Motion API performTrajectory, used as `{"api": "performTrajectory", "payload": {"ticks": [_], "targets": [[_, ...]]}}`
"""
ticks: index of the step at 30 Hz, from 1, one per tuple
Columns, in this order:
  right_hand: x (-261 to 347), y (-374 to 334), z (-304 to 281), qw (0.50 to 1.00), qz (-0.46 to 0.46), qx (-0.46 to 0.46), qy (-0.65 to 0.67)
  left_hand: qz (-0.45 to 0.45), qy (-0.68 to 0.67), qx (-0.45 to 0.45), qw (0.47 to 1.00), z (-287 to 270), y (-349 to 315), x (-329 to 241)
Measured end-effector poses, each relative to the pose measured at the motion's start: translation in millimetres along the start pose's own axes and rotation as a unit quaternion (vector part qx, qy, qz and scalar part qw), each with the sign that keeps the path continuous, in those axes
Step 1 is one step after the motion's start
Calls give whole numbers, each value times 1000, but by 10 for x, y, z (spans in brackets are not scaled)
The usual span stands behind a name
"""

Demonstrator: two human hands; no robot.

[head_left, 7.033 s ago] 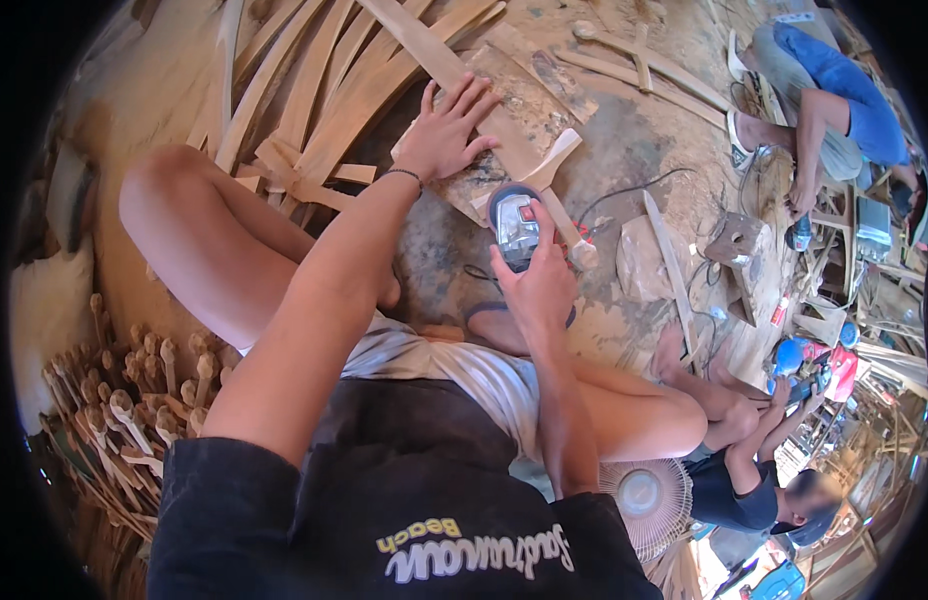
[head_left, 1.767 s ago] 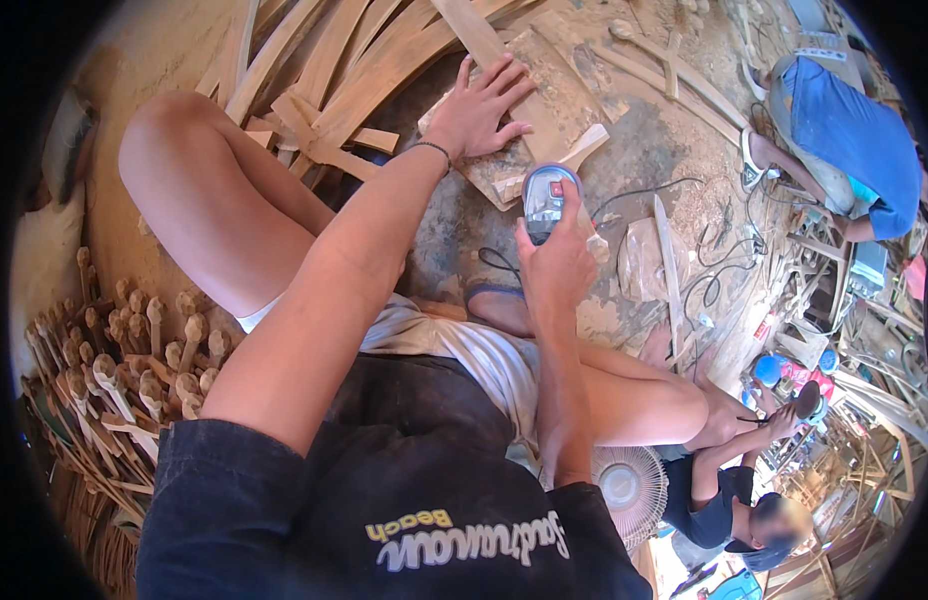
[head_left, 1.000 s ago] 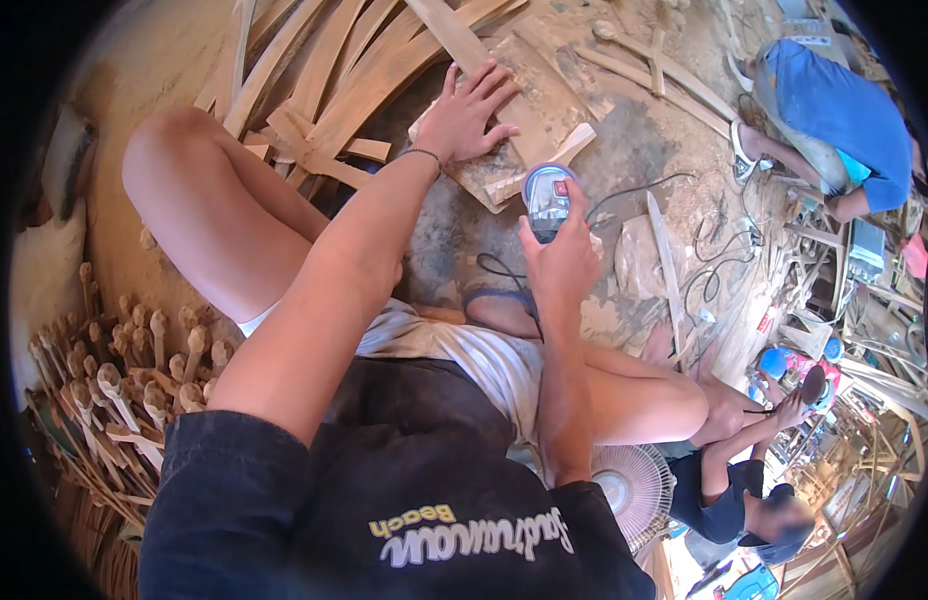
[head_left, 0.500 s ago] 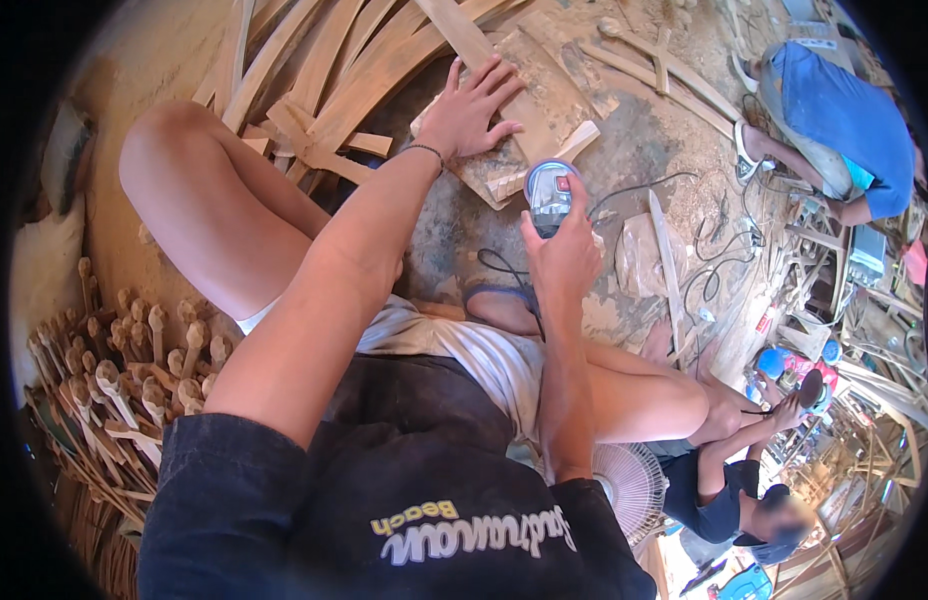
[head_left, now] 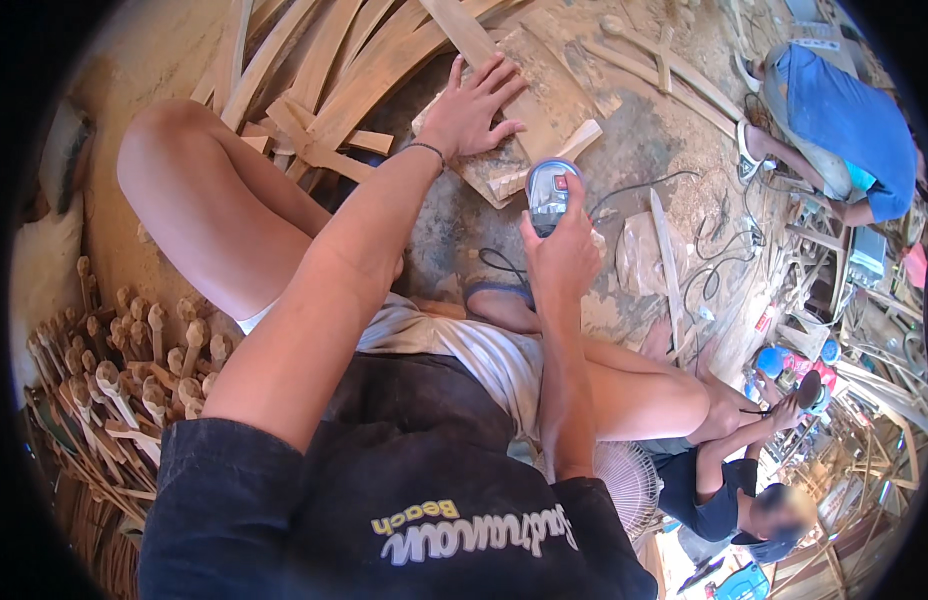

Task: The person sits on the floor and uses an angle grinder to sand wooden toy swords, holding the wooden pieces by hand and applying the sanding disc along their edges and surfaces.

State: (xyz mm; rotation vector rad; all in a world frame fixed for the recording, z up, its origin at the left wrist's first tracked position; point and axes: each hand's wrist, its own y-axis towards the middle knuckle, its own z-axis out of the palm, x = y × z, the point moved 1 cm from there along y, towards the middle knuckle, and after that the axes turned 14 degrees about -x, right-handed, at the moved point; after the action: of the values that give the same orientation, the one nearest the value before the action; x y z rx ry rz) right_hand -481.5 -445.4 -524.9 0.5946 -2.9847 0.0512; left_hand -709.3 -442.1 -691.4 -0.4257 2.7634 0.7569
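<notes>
My left hand (head_left: 471, 112) lies flat with spread fingers on a sword-shaped wooden piece (head_left: 534, 135), pressing it onto a worn wooden board (head_left: 556, 75). A short crosspiece (head_left: 584, 140) sticks out on both sides near the piece's lower end. In my right hand (head_left: 566, 250) is a grey angle grinder (head_left: 549, 200), its round head at the crosspiece. My fingers wrap its body, with one finger stretched along the top. The grinder's head hides the piece's lower end, so I cannot tell whether the disc touches the wood.
Curved wooden strips (head_left: 334, 70) pile up at the far left; several knobbed wooden handles (head_left: 144, 340) stand at the left. Black cables (head_left: 719, 260) and a pale wooden blade (head_left: 667, 250) lie on the right. A person in blue (head_left: 844, 120) and a person with a grinder (head_left: 719, 480) sit nearby.
The grinder has tilted or shifted very slightly in my right hand. My left hand stays on the wooden piece. The person in blue has moved a little.
</notes>
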Motion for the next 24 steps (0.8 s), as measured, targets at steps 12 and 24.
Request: {"api": "performTrajectory", "payload": {"ticks": [12, 24], "targets": [[23, 15, -52, 999, 19, 27, -28, 0, -12, -9, 1000, 55, -1, 30], [-118, -88, -7, 998, -35, -39, 47, -5, -18, 0, 1000, 56, -15, 34]]}}
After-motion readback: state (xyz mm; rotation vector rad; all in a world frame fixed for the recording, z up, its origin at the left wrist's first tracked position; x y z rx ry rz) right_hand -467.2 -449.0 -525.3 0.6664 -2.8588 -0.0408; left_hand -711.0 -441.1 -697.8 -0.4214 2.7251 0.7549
